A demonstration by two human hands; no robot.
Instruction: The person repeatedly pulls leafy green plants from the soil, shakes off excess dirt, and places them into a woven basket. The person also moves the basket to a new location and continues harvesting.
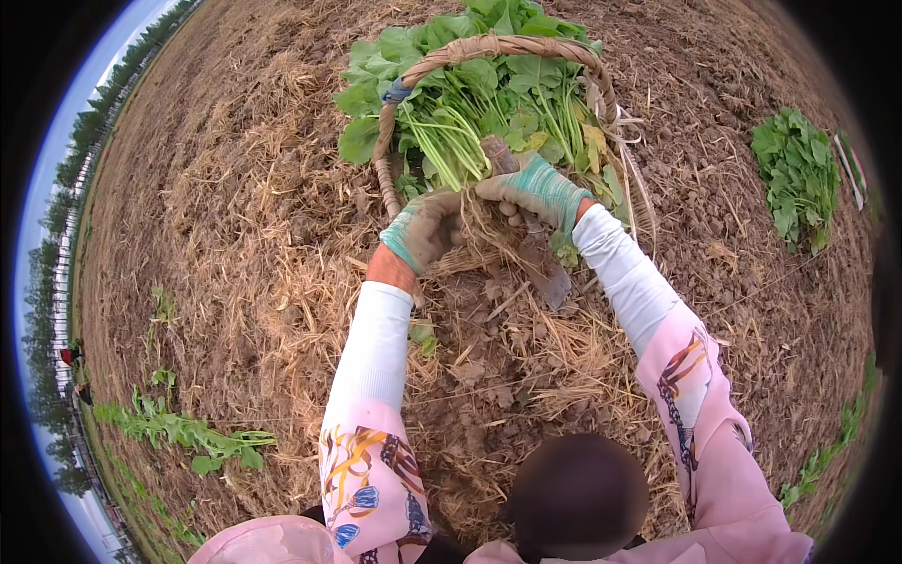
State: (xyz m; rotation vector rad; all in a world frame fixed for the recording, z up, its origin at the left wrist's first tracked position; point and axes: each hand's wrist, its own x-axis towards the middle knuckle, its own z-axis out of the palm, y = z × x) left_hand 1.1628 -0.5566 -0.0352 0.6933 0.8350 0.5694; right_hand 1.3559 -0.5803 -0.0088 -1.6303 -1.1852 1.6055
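Observation:
A wicker basket (486,46) with an arched, wrapped handle stands ahead of me, heaped with leafy green seedlings (465,88). At its near side, my gloved left hand (426,227) is closed around the root end of a bunch of green stems (447,144), whose pale roots hang down between my hands. My gloved right hand (539,190) touches the same bunch from the right and also holds a small tool with a wooden handle (499,156) and a flat metal blade (550,278) pointing down. Most fingertips are hidden.
Straw-covered soil (282,282) surrounds the basket. A pile of leafy plants (796,176) lies at the right, and loose seedlings (204,437) lie at the lower left. A thin string crosses the ground. A dark round object (579,493) is close below, near my body. Trees line the far left.

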